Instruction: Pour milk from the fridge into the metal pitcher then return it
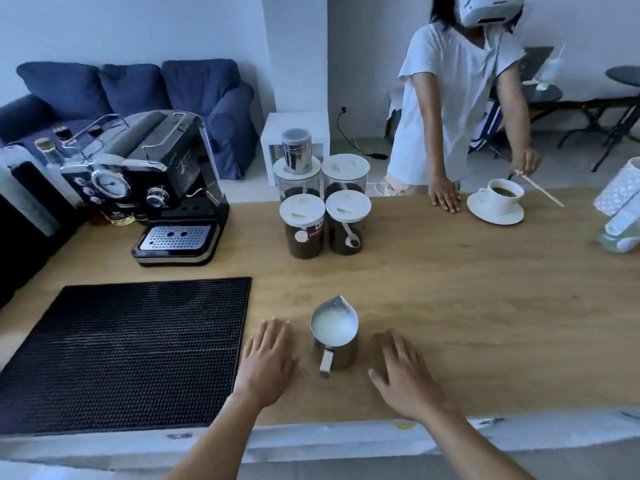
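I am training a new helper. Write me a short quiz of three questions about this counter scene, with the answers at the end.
1. True or false: the metal pitcher already holds milk.
2. What do the left hand and the right hand hold? A) the pitcher. B) a milk carton. C) nothing; they lie flat on the wooden counter.
3. Fill in: the pitcher stands to the ___ of the black bar mat.
Key: 1 true; 2 C; 3 right.

Both forearms (214, 441) show bare, as do the left hand (266, 362) and right hand (403, 372).
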Tool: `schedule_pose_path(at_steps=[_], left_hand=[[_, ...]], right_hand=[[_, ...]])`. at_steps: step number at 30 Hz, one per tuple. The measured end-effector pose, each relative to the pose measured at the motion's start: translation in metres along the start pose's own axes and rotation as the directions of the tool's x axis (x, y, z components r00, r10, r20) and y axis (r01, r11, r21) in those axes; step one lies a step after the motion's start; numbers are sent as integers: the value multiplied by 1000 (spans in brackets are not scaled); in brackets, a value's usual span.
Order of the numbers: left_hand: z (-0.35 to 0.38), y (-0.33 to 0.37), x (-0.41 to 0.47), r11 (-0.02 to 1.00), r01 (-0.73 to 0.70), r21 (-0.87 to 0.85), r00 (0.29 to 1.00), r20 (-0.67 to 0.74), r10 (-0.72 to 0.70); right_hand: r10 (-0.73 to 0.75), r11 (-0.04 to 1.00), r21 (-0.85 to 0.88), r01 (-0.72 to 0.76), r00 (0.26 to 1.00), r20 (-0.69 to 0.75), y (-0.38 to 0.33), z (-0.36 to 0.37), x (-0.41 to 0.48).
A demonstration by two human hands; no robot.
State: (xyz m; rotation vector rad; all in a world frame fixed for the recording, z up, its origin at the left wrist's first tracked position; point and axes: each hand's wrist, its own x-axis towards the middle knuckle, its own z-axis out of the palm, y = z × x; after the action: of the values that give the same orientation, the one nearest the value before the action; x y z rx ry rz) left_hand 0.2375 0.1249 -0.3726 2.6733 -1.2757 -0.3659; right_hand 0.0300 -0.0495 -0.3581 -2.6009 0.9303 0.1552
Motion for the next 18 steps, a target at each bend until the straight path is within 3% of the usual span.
schedule_pose_path(at_steps=[3,7,12,18], left_hand=[[24,-10,7,996,-84,34,994,-69,86],[31,-12,10,997,-75,8,988,-135,75],[32,-10,12,999,-52,-17,989,-143,49],[33,-15,12,998,-56,-24,987,-151,52]], right_hand=[[12,999,-48,-13,1000,-12,-5,26,10],[31,989,-142,-37,998,-48,-12,43,23],[48,988,-139,-71,986,-161,-11,50,29],[60,983,-162,-84,987,-149,-11,55,31]])
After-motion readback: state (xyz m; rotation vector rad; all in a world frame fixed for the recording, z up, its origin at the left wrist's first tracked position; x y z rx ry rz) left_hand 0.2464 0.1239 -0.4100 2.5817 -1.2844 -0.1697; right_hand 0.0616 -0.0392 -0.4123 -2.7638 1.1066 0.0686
